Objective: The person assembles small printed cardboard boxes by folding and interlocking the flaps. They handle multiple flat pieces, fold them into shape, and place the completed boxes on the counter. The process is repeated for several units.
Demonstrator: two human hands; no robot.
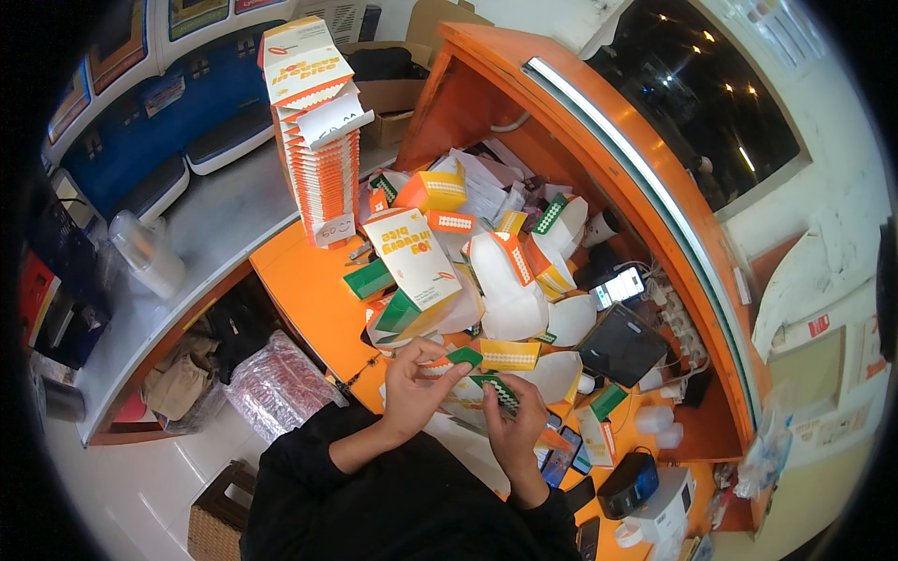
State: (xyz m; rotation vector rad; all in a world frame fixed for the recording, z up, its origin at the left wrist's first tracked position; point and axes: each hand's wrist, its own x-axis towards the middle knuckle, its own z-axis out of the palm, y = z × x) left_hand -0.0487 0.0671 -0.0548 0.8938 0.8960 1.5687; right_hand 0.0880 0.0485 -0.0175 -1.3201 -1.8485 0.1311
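The left hand (410, 395) and the right hand (517, 428) are close together, just below the middle of the frame. The left hand has its thumb and fingers pinched on an orange and green paper flap (464, 356). The right hand has its thumb and bent fingers closed on a green dotted flap (500, 393). I cannot tell if both flaps belong to one carton, because the hands and other paper hide the middle.

The two flaps almost meet at their near ends, in the gap between the hands. The long side of the left one goes from lower left to upper right. The long side of the right one slopes down to the lower right. Each flap is nearest to the hand that has it.

Just above the hands lies a white carton with a yellow edge (509, 354). Up and to the left of it, a white carton with yellow letters (413, 262) lies on the messy pile. A tall stack of cartons (323, 173) stands in the upper left of the frame, on the orange counter (290, 280). A black tablet (625, 344) is right of the pile.
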